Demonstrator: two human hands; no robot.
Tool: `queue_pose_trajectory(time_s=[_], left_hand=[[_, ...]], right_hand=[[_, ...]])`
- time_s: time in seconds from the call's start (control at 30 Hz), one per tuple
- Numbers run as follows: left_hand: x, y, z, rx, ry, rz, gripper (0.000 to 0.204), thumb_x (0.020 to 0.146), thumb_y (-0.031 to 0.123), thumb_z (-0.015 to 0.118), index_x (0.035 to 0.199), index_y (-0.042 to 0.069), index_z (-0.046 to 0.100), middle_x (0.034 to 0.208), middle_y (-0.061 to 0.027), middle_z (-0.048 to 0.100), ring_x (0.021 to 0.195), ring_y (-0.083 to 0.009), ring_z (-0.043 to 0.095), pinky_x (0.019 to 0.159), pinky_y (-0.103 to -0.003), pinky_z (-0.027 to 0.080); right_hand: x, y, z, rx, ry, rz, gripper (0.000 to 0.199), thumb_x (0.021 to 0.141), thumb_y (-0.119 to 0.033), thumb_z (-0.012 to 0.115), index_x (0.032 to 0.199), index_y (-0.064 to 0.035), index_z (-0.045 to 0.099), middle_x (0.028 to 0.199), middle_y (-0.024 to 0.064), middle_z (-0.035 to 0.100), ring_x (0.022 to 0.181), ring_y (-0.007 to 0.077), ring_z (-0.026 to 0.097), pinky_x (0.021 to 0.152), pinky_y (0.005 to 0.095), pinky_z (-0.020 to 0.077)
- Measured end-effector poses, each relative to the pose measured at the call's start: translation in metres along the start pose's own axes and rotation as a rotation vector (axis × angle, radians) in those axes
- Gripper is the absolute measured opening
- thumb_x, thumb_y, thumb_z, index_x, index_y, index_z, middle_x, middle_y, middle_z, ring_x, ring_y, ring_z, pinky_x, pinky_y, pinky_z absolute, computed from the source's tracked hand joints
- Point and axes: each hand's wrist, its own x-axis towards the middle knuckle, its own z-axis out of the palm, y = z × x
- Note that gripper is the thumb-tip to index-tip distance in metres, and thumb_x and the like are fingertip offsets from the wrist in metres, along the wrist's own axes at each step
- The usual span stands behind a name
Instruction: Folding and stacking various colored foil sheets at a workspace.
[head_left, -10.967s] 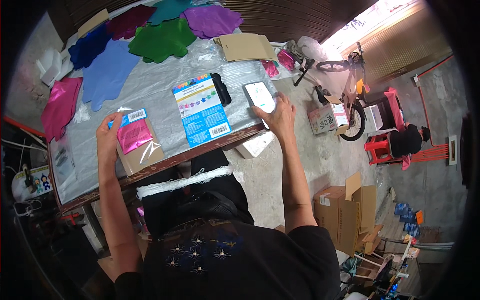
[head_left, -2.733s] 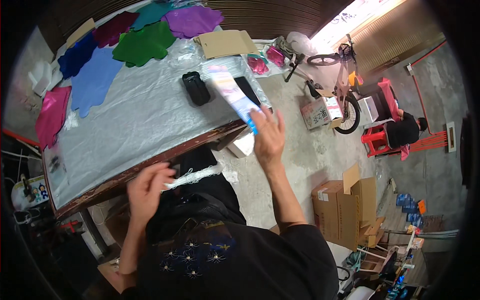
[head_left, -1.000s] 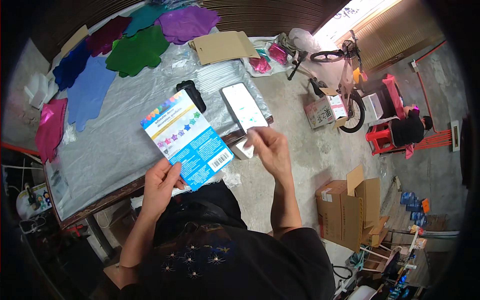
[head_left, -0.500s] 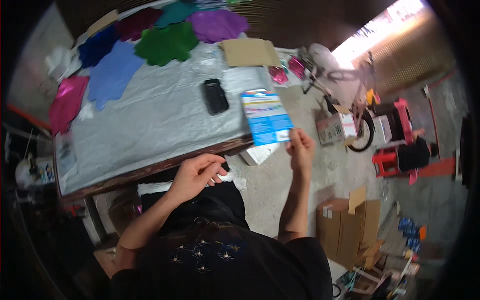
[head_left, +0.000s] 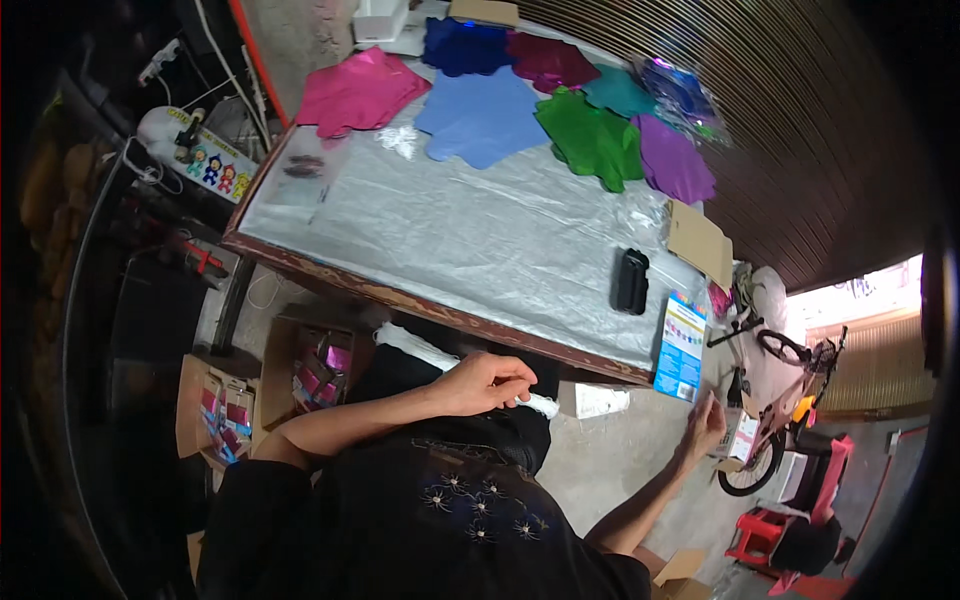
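A flat blue-and-white printed card pack (head_left: pixel 679 350) lies at the table's right front corner, its lower end past the edge. Just below and right of it is my right hand (head_left: pixel 706 428), apart from the pack, with its fingers slightly parted and nothing seen in them. My left hand (head_left: pixel 487 384) hovers over my lap in front of the table, fingers loosely bent and apart, holding nothing. Beside the pack on the silvery table cover (head_left: pixel 440 230) rests a black oblong case (head_left: pixel 631 281).
Shiny star-shaped foil pieces in pink (head_left: pixel 362 92), light blue (head_left: pixel 482 115), green (head_left: pixel 590 140) and purple (head_left: pixel 675 160) line the table's far side. A cardboard piece (head_left: pixel 700 243) lies at right. Open boxes (head_left: pixel 212 412) stand low at left. A bicycle (head_left: pixel 775 415) and a seated person are right.
My right hand has let go of the card pack, which now lies on the table corner. My view has swung left, showing more boxes. My left hand stays loosely bent.
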Motion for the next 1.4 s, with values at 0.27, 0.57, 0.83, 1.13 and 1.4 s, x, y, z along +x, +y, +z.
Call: queue_pose_trajectory(time_s=[0.27,0.57,0.83,1.13,1.4], left_hand=[[-0.039,0.005,-0.043,0.258,0.08,0.16,0.018,0.098,0.015,0.063,0.107,0.001,0.071,0.095,-0.0084,0.074,0.081,-0.0164,0.07,0.072,-0.031,0.056],[-0.093,-0.137,-0.14,1.035,0.551,0.044,0.028,0.087,0.007,0.06,0.115,0.006,0.067,0.101,-0.0198,0.07,0.095,-0.0403,0.067,0.084,-0.049,0.054],[-0.086,-0.169,-0.164,0.918,0.512,-0.061,0.03,0.084,0.0,0.062,0.113,0.002,0.064,0.102,-0.0237,0.068,0.1,-0.0444,0.063,0.086,-0.05,0.053],[-0.112,-0.148,-0.146,0.951,0.666,0.034,0.028,0.086,0.006,0.064,0.114,0.006,0.067,0.106,-0.0213,0.069,0.099,-0.0443,0.065,0.086,-0.05,0.054],[-0.133,-0.012,-0.166,0.542,0.002,-0.079,0.022,0.089,0.018,0.073,0.106,0.004,0.075,0.096,-0.0131,0.075,0.093,-0.0296,0.072,0.083,-0.037,0.056]], right_hand=[[-0.056,-0.076,0.082,-0.23,-0.094,-0.498,0.016,0.098,-0.013,0.066,0.101,0.0028,0.069,0.082,0.0023,0.064,0.069,0.0077,0.056,0.059,0.0227,0.0462],[-0.151,0.01,0.124,-0.845,-0.914,-0.549,0.031,0.08,-0.018,0.073,0.107,-0.0032,0.069,0.096,0.0189,0.072,0.088,0.0369,0.071,0.078,0.0447,0.0564],[-0.146,0.044,0.132,-0.742,-0.891,-0.363,0.027,0.078,-0.013,0.073,0.099,0.0011,0.066,0.082,0.02,0.069,0.078,0.0367,0.07,0.07,0.0463,0.0542],[-0.136,0.039,0.11,-0.601,-0.966,-0.171,0.032,0.078,-0.012,0.077,0.108,-0.0031,0.067,0.092,0.0173,0.072,0.077,0.0372,0.069,0.07,0.0437,0.0551],[-0.135,-0.053,0.119,-0.648,-0.822,-0.472,0.031,0.083,-0.012,0.077,0.112,-0.0027,0.07,0.085,0.0172,0.073,0.068,0.0281,0.071,0.063,0.0369,0.0542]])
